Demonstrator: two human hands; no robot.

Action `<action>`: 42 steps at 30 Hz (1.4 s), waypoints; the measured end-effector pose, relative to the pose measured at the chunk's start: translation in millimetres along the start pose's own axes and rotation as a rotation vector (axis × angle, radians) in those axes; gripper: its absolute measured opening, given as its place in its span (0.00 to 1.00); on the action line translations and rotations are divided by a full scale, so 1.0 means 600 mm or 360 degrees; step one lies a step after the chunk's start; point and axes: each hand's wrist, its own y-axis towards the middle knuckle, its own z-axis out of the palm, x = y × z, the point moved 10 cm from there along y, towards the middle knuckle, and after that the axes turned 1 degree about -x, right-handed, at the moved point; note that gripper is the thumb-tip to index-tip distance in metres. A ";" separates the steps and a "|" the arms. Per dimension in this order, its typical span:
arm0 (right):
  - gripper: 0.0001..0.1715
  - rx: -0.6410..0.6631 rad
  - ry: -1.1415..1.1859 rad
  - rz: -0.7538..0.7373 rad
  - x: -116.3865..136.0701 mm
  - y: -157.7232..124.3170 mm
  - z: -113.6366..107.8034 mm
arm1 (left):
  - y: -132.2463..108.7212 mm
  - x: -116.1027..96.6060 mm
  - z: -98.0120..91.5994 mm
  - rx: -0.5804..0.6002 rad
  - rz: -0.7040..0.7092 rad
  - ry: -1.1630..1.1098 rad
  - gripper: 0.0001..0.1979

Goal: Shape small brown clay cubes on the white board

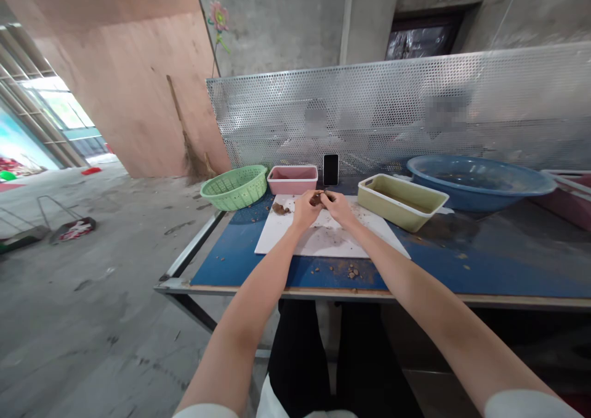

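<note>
Both hands meet over the white board (318,242), holding one brown lump that looks like soil or clay (316,200) between them. My left hand (305,210) curls round its left side, fingers closed. My right hand (337,209) grips it from the right with thumb and fingers pressed in. Part of the lump is hidden by the fingers. Left of my left hand, a smaller brown clump (279,209) lies on the board. Crumbs are scattered over the board, and several small brown bits (353,273) lie on the blue tabletop (240,267) in front of it.
Behind the board stand a green basket (235,187), a pink tub (293,180) and an upright phone (330,170). To the right are an olive planter box (401,202), a large blue basin (480,184) and a dark pink container (567,196). A perforated metal panel (369,110) backs the table.
</note>
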 end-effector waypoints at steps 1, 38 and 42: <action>0.24 -0.0005 0.0009 -0.0003 0.001 -0.001 0.001 | 0.000 0.001 0.000 -0.0001 0.0002 -0.0010 0.20; 0.22 0.0048 -0.0079 0.0075 -0.008 -0.007 0.022 | -0.006 0.005 0.004 0.0057 0.0003 0.0051 0.19; 0.22 0.0044 -0.0092 0.0060 -0.009 -0.006 0.022 | -0.005 0.006 0.006 0.0064 0.0006 0.0060 0.19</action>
